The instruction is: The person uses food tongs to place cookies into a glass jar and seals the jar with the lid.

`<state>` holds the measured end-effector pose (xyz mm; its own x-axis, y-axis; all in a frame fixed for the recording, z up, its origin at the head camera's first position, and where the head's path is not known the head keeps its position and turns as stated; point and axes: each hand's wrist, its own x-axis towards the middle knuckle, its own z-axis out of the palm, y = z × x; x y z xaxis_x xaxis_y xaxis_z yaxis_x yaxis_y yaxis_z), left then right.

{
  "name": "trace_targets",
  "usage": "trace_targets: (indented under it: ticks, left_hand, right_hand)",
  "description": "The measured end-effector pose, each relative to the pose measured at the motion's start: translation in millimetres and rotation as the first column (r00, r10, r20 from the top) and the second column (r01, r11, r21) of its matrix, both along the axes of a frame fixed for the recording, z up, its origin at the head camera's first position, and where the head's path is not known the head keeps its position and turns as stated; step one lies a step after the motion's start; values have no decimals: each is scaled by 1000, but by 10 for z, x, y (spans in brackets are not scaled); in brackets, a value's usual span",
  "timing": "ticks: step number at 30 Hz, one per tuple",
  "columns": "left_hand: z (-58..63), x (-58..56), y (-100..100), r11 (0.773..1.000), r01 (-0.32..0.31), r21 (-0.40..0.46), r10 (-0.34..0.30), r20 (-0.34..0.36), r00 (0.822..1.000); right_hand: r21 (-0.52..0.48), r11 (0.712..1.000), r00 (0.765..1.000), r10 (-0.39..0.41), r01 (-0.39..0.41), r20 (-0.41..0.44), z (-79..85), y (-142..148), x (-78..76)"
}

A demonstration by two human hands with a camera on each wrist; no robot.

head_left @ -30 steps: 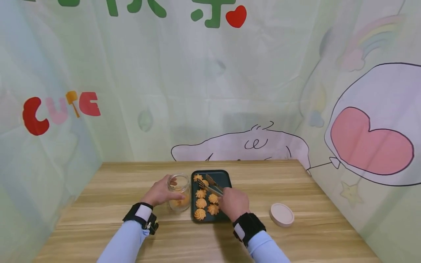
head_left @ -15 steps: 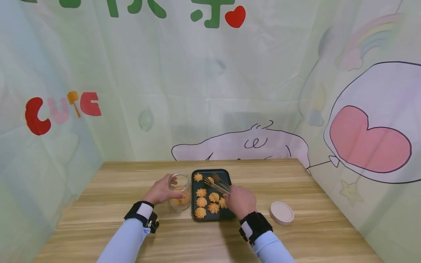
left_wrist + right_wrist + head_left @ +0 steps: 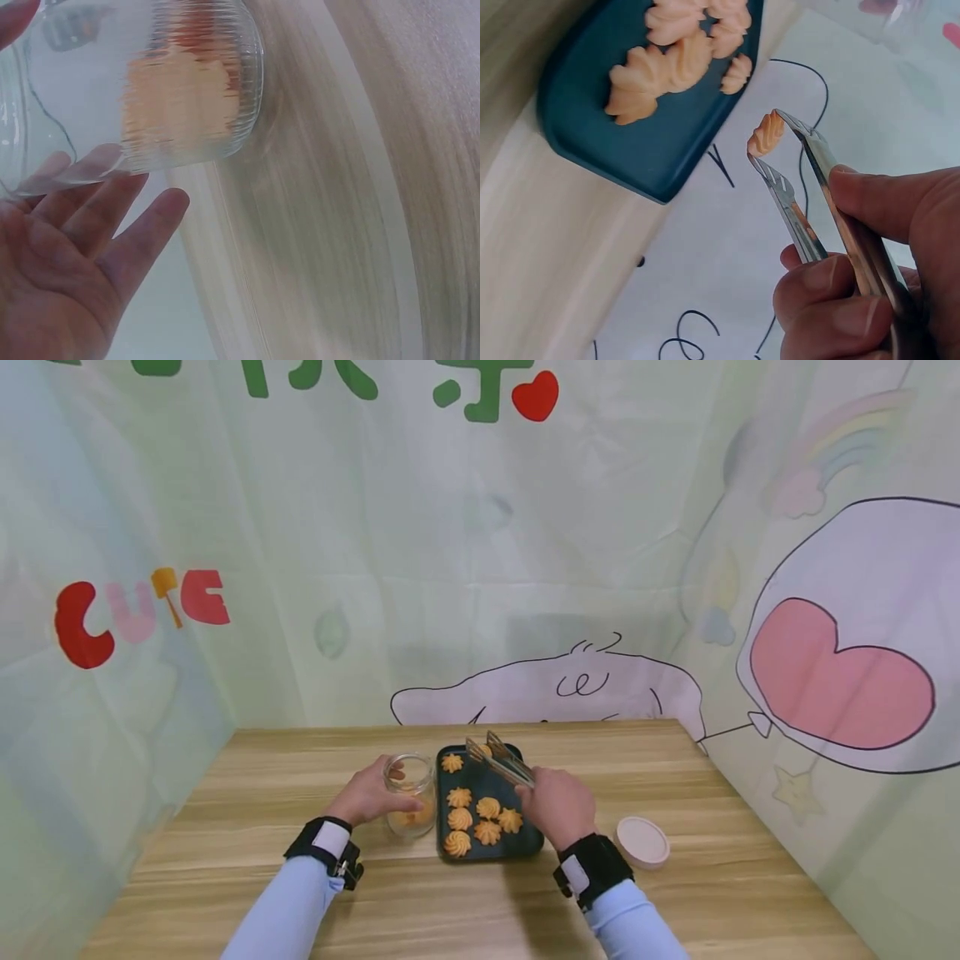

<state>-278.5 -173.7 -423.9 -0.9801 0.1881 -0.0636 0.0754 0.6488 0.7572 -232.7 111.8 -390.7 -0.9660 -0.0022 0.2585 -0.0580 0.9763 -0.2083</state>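
My left hand (image 3: 367, 795) holds a clear glass jar (image 3: 410, 823) that stands on the table, thumb on its near side and fingers round the far side. Orange-yellow piped cookies (image 3: 180, 101) lie in the bottom of the jar. To the right, my right hand (image 3: 558, 806) grips metal tongs (image 3: 851, 236) with fork-like tips. Between those tips a swirled cookie (image 3: 766, 135) is pinched, raised above the far end of a dark tray (image 3: 480, 787). Several more cookies (image 3: 459, 819) sit on the tray, mostly along its left side and near end.
A round pale pink lid (image 3: 642, 842) lies on the wooden table (image 3: 720, 877), right of the tray. The jar stands close to the tray's left edge. A printed cloth backdrop (image 3: 480, 568) rises behind the table and at both sides.
The tongs have closed on a cookie in the tray's far part and lifted it. My right hand has shifted right and slightly away. The left hand and jar stay put.
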Motion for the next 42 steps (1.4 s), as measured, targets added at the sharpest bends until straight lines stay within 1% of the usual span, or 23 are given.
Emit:
trace_targets:
  ticks: [5,8,13,18,24,27,30,39,42]
  left_hand:
    - [-1,-9,-12,1000,-11,3,11,7,1000]
    - [-2,-15,-15,1000,-11,10,11,9,1000]
    - [-17,-18,-10,1000,-13,13,13,16,1000]
    - [-28,-11,-1,999,-18,26,17,13,1000]
    - [-45,-29,-7,1000,-19,19,18,10,1000]
    - [-41,-36,-13,1000,-18,16,18,9,1000]
    - [-32,-36,-8,1000,-18,13,18,12,1000]
    - [-14,-42,5,1000,-31,-1,31,20,999]
    - [-23,-43,2,999,-33,3,33,24,999]
  right_hand:
    - [-8,999,999,31,-31,-33,94,-39,6]
    - [-20,998,998,55,-56,-44,168,-78,37]
    - [-22,995,991,98,-100,-93,291,-149,112]
    - [-1,992,981,126,-127,-151,415,-233,199]
    - [-3,989,977,148,-150,-156,543,-330,304]
    - [-4,987,974,158,-161,-162,576,-368,342]
    - [16,986,971,168,-168,-168,593,-395,378]
    - [65,980,963,199,-190,-180,576,-450,464]
    - [78,977,964,208,-197,-168,560,-463,481]
